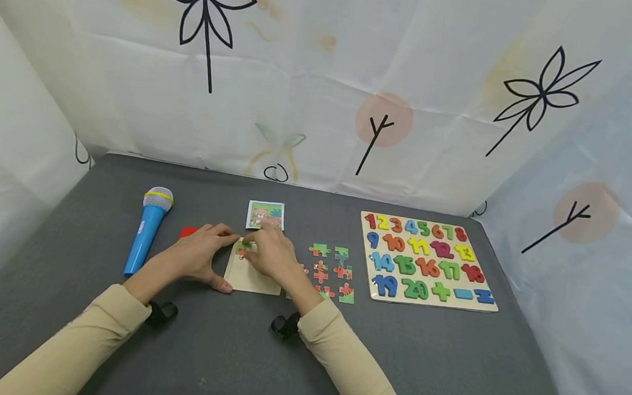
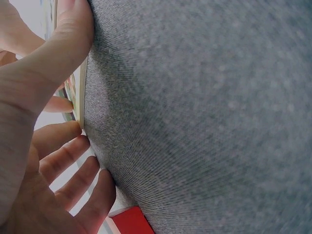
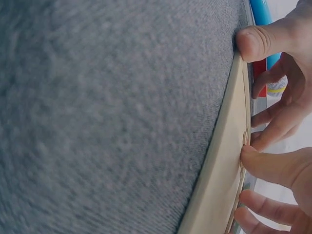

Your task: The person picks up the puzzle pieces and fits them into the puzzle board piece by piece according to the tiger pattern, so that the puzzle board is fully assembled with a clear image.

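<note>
A shallow wooden puzzle tray (image 1: 255,283) lies on the grey table with a few jigsaw pieces at its far left corner. Along the tray's left side rests my left hand (image 1: 200,255), thumb at the near corner and fingers reaching the far corner. My right hand (image 1: 272,252) is over the tray's upper part, pinching a jigsaw piece (image 1: 241,248) between thumb and fingertips. In the right wrist view, that right thumb (image 3: 263,163) lies low against the tray surface. Part of the tray and its pieces is hidden beneath the right hand.
Several loose jigsaw pieces (image 1: 320,275) lie right of the tray. A small picture card (image 1: 267,207) sits behind it. A blue toy microphone (image 1: 145,234) and a red object (image 1: 187,232) are to the left. A number board (image 1: 373,296) lies further right.
</note>
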Motion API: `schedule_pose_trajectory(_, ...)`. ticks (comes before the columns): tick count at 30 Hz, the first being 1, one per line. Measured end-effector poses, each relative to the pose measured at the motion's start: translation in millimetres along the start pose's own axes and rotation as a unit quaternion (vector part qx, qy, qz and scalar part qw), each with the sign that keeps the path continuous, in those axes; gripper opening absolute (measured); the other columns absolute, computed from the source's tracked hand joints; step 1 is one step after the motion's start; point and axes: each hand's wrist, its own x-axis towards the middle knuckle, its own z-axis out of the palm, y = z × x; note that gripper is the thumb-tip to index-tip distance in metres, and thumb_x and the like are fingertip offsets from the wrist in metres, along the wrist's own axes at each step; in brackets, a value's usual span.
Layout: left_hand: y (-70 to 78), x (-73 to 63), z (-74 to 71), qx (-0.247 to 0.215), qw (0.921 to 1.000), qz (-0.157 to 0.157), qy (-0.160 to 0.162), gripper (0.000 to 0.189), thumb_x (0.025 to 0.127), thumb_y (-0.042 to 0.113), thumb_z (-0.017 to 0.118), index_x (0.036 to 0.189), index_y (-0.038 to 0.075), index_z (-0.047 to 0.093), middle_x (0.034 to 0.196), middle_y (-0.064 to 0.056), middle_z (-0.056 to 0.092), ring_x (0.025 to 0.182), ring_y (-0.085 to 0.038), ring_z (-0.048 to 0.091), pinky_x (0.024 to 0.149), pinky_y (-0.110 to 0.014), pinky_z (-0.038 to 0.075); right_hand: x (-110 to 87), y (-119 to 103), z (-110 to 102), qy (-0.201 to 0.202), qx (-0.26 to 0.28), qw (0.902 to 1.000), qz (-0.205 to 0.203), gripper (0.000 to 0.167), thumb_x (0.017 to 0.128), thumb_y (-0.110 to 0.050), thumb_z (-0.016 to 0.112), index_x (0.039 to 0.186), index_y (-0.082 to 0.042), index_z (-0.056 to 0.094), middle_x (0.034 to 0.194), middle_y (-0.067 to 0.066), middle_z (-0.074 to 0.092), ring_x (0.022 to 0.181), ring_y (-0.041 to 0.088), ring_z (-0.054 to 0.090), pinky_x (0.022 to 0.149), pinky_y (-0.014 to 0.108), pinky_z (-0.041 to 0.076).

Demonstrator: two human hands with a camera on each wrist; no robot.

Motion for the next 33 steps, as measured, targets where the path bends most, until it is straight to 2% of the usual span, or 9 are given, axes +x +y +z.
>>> schedule_pose_trajectory(7,-1.2,0.0,0.7,0.002,1.0,-0.005,-0.001,0.108,0.064,0.061,0.091,0.147,0.002,0.053,0.145,-0.021,0.053,0.13,-0.042,0.05,0.098,-0.062,0.052,0.7,1.2,0.2,-0.001,-0.007,1.0,-0.003,0.028,0.099,-0.032,0.069,0.126,-0.026,0.074,0.123,0.004,0.064,0.106,0.022,0.063,0.075,0.035,0.055)
schedule_pose_trajectory(9,-0.7,-0.1,0.1,0.0,1.0,-0.006,-0.001,0.108,0.065,0.061,0.091,0.147,0.002,0.053,0.145,-0.021,0.053,0.13,-0.042,0.05,0.1,-0.062,0.051,0.3,2.0,-1.6,-0.002,-0.007,1.0,-0.002,0.031,0.099,-0.032,0.068,0.129,-0.027,0.073,0.128,0.004,0.064,0.111,0.023,0.063,0.077,0.036,0.056)
schedule_pose_trajectory(12,-0.2,-0.5,-0.5,-0.001,1.0,-0.006,-0.001,0.108,0.065,0.061,0.091,0.147,0.002,0.053,0.145,-0.02,0.053,0.129,-0.042,0.05,0.1,-0.061,0.051,-1.1,4.3,-6.3,-0.001,0.0,1.0,0.003,0.033,0.099,-0.033,0.068,0.131,-0.027,0.071,0.134,0.004,0.063,0.117,0.024,0.061,0.081,0.039,0.057)
schedule_pose_trajectory(18,-0.6,-0.4,-0.5,0.0,1.0,-0.004,-0.001,0.108,0.065,0.062,0.09,0.147,0.002,0.053,0.144,-0.02,0.053,0.128,-0.041,0.05,0.099,-0.061,0.052,-3.9,13.1,-15.9,0.01,0.013,0.9997,0.017,0.03,0.097,-0.032,0.071,0.126,-0.026,0.074,0.132,0.004,0.066,0.116,0.026,0.061,0.079,0.042,0.058)
schedule_pose_trajectory(24,-0.3,-0.6,0.1,-0.002,0.9999,-0.009,-0.009,0.109,0.065,0.063,0.089,0.148,0.002,0.052,0.146,-0.019,0.052,0.128,-0.04,0.049,0.1,-0.062,0.051,-7.9,27.2,-23.4,0.021,0.031,0.9989,0.029,0.032,0.096,-0.03,0.072,0.127,-0.023,0.074,0.136,0.005,0.066,0.124,0.028,0.06,0.088,0.05,0.058)
schedule_pose_trajectory(29,0.6,-1.5,-0.6,-0.004,0.9999,-0.007,-0.008,0.109,0.066,0.063,0.089,0.148,0.002,0.052,0.145,-0.019,0.052,0.127,-0.039,0.049,0.099,-0.062,0.051,-14.5,41.4,-30.1,0.03,0.051,0.9979,0.026,0.032,0.096,-0.027,0.072,0.127,-0.019,0.073,0.127,0.009,0.068,0.119,0.032,0.06,0.076,0.047,0.056)
schedule_pose_trajectory(33,0.5,-1.8,-0.3,-0.005,0.9999,-0.007,-0.006,0.108,0.066,0.062,0.089,0.148,0.003,0.052,0.145,-0.019,0.052,0.126,-0.039,0.049,0.098,-0.062,0.051,-19.6,52.5,-34.8,0.036,0.058,0.9972,0.03,0.034,0.096,-0.026,0.073,0.128,-0.018,0.073,0.127,0.011,0.067,0.119,0.034,0.059,0.069,0.045,0.053)
